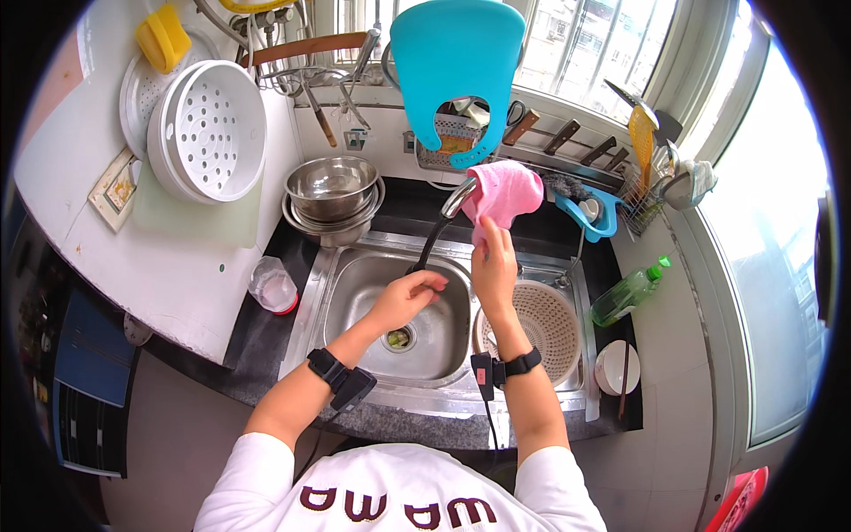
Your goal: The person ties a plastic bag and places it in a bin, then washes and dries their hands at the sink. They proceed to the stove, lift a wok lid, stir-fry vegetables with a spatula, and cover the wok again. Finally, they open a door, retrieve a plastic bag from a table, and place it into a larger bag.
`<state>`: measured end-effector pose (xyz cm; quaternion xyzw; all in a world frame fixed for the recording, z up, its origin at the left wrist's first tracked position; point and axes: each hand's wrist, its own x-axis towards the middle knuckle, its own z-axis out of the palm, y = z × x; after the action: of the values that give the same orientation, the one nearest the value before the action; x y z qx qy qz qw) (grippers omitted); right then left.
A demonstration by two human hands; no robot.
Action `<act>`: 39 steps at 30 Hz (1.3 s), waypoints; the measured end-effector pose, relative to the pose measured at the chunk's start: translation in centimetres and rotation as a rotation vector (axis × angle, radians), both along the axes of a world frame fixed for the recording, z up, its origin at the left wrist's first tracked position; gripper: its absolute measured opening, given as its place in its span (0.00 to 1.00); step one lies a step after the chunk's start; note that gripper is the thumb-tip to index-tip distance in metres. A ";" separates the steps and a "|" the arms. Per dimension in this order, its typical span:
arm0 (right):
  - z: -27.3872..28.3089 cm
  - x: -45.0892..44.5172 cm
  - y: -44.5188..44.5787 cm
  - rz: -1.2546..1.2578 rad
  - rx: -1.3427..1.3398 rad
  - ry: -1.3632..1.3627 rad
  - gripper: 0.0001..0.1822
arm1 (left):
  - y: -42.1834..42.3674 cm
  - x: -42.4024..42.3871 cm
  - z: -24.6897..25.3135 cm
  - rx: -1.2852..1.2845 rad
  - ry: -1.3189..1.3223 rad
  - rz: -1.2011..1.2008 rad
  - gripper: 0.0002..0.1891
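Note:
A pink cloth (505, 193) hangs draped over the metal end of the faucet (457, 198). My right hand (494, 269) has its fingers on the lower corner of this cloth, which partly disappears behind them. Lower and to the left, my left hand (411, 299) hovers above the steel sink basin (362, 279). It holds nothing, and its fingers are loosely bent and apart. Green scraps (399, 339) sit in the drain of that basin. Below my right hand, a beige perforated colander (542, 326) stands in the right basin, partly hidden by my forearm.
Stacked steel bowls (332, 193) and a plastic jar (273, 286) stand left of the sink. A green bottle (628, 296) and a white bowl (617, 369) with chopsticks are at the right. Knives (562, 136) line the back wall beside a hanging blue bib (459, 60).

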<state>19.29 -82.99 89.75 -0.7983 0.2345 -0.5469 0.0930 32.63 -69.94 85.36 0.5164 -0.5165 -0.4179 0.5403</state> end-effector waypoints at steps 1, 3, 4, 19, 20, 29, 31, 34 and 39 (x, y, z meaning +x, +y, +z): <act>0.7 -0.6 0.5 0.009 0.038 0.005 0.25 | -0.6 -1.0 1.7 -0.070 0.079 -0.011 0.16; 2.2 -2.4 2.5 0.028 0.116 0.018 0.23 | -1.7 -2.5 4.6 -0.181 0.209 -0.042 0.17; 2.8 -3.3 3.2 0.015 0.071 0.015 0.22 | -2.3 -3.5 6.0 -0.164 0.353 -0.029 0.17; 3.7 -11.5 8.8 0.104 0.164 0.270 0.26 | -6.3 -6.2 10.2 -0.143 0.344 -0.021 0.21; 3.6 -11.7 8.2 0.002 0.148 0.185 0.31 | -5.7 -6.5 10.4 -0.125 0.291 -0.097 0.20; -1.5 -12.5 6.0 0.152 0.806 0.097 0.13 | -3.9 -4.3 9.0 0.188 -0.123 -0.156 0.11; -2.9 -12.4 5.4 0.060 0.903 0.071 0.14 | -4.1 -3.9 6.0 0.053 0.044 0.006 0.10; -3.0 -11.9 5.3 -0.064 0.853 0.123 0.17 | -3.0 -5.4 3.7 0.007 0.239 0.067 0.09; 2.0 -8.8 9.9 0.068 0.419 0.526 0.22 | -3.2 -7.9 -1.4 0.285 1.085 -0.114 0.18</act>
<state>10.50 -73.12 91.70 -0.8830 0.3309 -0.2588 0.2094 24.69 -73.16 83.97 0.2669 -0.1301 -0.7177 0.6299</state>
